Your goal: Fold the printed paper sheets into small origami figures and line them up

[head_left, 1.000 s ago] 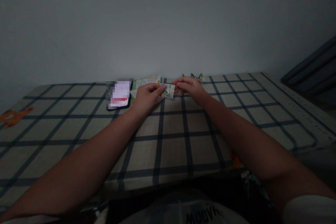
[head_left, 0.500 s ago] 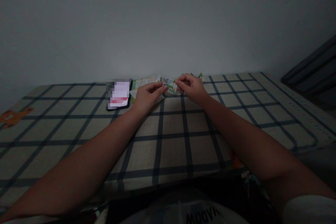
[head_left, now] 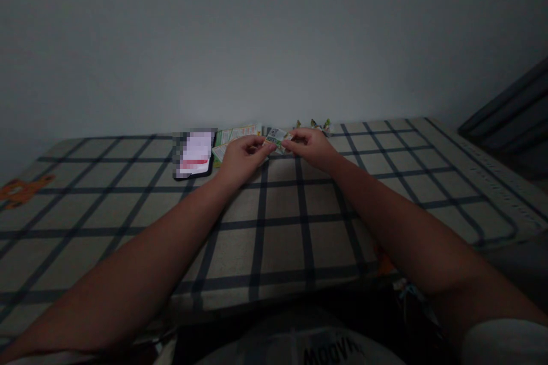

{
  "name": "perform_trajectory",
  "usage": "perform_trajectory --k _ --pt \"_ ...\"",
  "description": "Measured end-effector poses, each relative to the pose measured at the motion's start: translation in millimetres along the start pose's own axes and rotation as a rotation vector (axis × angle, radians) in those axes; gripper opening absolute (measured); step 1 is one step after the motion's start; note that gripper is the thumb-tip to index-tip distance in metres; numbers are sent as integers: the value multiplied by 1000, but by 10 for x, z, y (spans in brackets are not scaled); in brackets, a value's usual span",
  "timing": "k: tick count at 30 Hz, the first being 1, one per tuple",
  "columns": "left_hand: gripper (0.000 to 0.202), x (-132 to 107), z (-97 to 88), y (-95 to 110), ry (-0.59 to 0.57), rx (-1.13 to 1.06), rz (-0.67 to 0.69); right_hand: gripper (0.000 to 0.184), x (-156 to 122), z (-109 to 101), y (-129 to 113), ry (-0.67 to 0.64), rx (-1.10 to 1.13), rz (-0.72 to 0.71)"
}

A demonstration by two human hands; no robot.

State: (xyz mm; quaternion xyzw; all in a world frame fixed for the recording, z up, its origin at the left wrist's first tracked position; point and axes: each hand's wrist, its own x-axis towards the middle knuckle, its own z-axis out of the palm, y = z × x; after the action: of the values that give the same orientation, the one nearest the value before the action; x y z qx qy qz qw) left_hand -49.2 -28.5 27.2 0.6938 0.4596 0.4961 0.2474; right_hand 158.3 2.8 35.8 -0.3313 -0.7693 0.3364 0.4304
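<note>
Both my arms reach far across a checked cloth toward the wall. My left hand and my right hand pinch a small printed paper piece between their fingertips, one hand on each side of it, just above the cloth. The paper is green and white and looks partly folded. Behind my left hand lies a spread of similar printed sheets.
A phone with a lit screen lies left of the sheets. Several small folded paper shapes sit by the wall behind my right hand. An orange print marks the cloth's far left. A dark piece of furniture stands at the right.
The paper piece went from a flat rectangle held up to a smaller, tilted, folded shape. My hands moved slightly closer together and stayed in place.
</note>
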Motion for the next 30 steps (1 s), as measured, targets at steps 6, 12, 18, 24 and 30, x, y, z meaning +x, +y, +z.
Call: perform_trajectory --k 6,12,18,24,30 --pt "28 -1 -30 37 -39 80 74 36 4 -5 32 -44 15 23" --pt "20 -4 -53 106 11 149 190 32 -4 6 41 22 -113 -146" --pt "23 -12 0 54 -22 -86 18 18 -31 -38 2 80 -356 -542" --pt "37 21 28 29 -36 -503 -261 23 -58 -83 6 72 -574 -591" --pt "46 19 61 13 18 -466 -201 25 -49 -76 51 43 -548 -537"
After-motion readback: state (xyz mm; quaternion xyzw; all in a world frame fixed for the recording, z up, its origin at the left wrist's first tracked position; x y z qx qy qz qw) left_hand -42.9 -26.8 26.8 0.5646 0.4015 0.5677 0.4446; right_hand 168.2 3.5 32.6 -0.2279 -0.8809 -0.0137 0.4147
